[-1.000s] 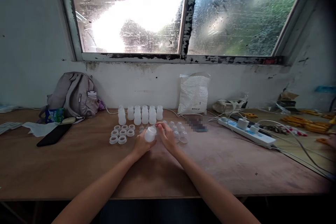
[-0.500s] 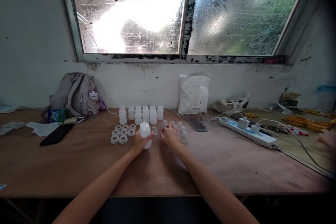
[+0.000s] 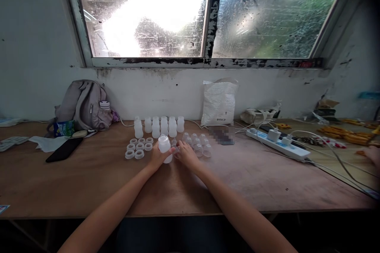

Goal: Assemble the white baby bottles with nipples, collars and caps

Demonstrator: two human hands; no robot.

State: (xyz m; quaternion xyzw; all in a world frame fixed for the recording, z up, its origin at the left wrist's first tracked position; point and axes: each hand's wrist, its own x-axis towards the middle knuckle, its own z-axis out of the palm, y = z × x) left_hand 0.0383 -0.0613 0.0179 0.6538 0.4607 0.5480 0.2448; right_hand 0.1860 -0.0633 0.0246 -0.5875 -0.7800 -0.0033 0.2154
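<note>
My left hand (image 3: 156, 157) is wrapped round a frosted white bottle (image 3: 164, 145), which stands upright near the middle of the table. Close to its right, my right hand (image 3: 186, 155) has its fingers closed on a small clear cap. A small clear teat-like piece (image 3: 173, 141) lies just behind those fingertips. Left of the bottle are several translucent rings (image 3: 139, 146) in rows. Several frosted bottles (image 3: 156, 127) stand in a group behind. Right of my right hand are several clear caps (image 3: 204, 145) in rows.
A black phone (image 3: 64, 150) and a grey backpack (image 3: 84, 104) are at the left. A white plastic bag (image 3: 219, 102) leans on the wall. A power strip (image 3: 277, 145) with cables lies at the right, near another person's hand (image 3: 373, 154).
My right hand has moved left from the clear caps toward the held bottle, with a clear cap in its fingers. My left hand still holds the bottle. The view has shifted slightly.
</note>
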